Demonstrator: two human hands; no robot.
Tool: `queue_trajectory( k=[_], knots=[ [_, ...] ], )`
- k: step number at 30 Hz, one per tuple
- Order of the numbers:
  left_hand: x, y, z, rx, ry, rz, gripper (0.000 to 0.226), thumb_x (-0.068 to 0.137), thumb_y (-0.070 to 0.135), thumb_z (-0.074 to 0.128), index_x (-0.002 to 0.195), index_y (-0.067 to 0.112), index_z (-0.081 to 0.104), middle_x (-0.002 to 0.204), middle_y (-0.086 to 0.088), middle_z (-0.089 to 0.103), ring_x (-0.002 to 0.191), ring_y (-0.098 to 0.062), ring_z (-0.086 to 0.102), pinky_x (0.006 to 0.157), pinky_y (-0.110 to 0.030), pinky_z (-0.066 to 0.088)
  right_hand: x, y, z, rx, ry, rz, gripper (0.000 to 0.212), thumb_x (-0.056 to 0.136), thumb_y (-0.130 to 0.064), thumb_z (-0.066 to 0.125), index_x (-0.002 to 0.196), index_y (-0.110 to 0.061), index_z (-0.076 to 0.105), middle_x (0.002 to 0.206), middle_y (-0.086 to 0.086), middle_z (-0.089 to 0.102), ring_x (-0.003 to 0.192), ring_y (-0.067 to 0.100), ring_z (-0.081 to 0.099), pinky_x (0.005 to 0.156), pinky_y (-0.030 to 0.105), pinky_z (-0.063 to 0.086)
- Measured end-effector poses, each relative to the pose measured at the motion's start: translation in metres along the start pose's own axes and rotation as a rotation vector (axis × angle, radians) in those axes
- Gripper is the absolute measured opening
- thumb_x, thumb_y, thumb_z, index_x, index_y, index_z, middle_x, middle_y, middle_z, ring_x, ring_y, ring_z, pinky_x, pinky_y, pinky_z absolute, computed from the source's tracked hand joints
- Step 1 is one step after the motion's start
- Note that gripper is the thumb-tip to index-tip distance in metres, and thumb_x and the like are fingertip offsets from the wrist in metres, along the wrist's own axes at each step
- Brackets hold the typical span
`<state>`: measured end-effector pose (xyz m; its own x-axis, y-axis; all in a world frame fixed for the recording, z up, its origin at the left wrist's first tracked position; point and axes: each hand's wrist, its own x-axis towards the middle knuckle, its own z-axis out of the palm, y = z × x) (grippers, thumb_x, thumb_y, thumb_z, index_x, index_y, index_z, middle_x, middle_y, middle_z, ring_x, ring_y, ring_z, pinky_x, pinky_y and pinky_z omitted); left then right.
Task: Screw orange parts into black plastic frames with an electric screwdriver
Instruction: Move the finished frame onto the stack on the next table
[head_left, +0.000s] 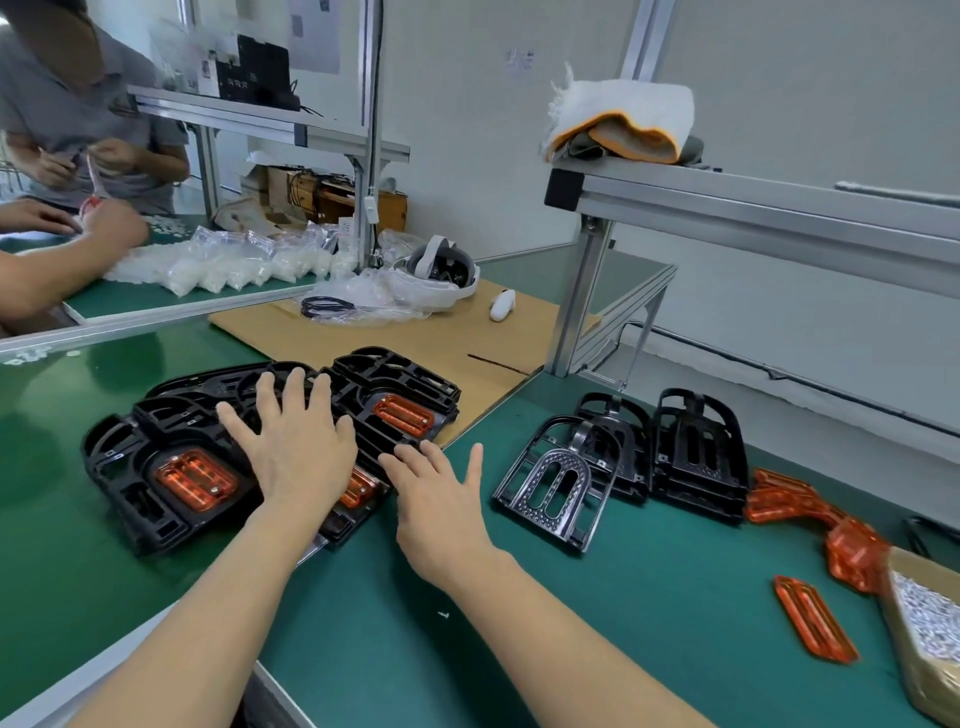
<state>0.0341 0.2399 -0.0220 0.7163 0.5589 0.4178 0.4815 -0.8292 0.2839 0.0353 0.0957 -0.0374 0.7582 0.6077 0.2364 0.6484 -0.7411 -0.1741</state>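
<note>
**Two flat hands on the finished pile, fresh parts well to the right**

Head view: both hands lie with straight, spread fingers and hold nothing. The left hand (298, 447) rests flat on the pile of assembled black frames (171, 457) at the left of the green bench (363, 613); three of these frames show an orange insert already seated, for example the near-left one (196, 479). The right hand (441, 499) lies just beside this pile, its fingertips (410, 452) at the pile's right edge, palm down.

The relation that matters — I judge — is sideways. The empty frames (696, 457) stand to the right of the right hand, the nearest one (556, 480) tilted against the others with its long axis running away from the person. The loose orange parts (795, 501) lie further right still, and a single orange part (813, 618) lies flat near the box of screws (930, 618), its long axis slanting from upper left to lower right. So the right hand is clearly the nearer one to every fresh part; the left would have to cross over.

No electric screwdriver is visible in this view, so I cannot tell where it waits. The next move probably is a reach to the right by the right hand — toward the nearest empty frame.
</note>
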Motion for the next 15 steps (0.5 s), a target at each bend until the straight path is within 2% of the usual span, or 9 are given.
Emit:
queue_trajectory(
  k=[10,15],
  knots=[
    [-0.012,0.022,0.002,-0.066,-0.023,0.055,0.047,0.095,0.03,0.045,0.141,0.019,0.041,0.153,-0.004,0.032,0.143,-0.028,0.012,0.11,-0.061,-0.001,-0.016,0.01,-0.008,0.056,0.032,0.025,0.064,0.092,-0.001,0.042,0.15,-0.024,0.028,0.157,-0.002,0.025,0.147,0.017,0.008,0.103,0.053,-0.028],
    [-0.024,0.053,0.001,-0.159,-0.001,0.215,0.047,0.098,0.025,0.039,0.144,0.02,0.036,0.154,0.0,0.029,0.144,-0.024,0.013,0.113,-0.052,0.0,-0.03,0.031,-0.016,0.026,0.156,0.25,0.068,0.091,0.0,0.038,0.151,-0.026,0.022,0.159,-0.003,0.017,0.148,0.018,0.002,0.107,0.055,-0.025]
  ],
)
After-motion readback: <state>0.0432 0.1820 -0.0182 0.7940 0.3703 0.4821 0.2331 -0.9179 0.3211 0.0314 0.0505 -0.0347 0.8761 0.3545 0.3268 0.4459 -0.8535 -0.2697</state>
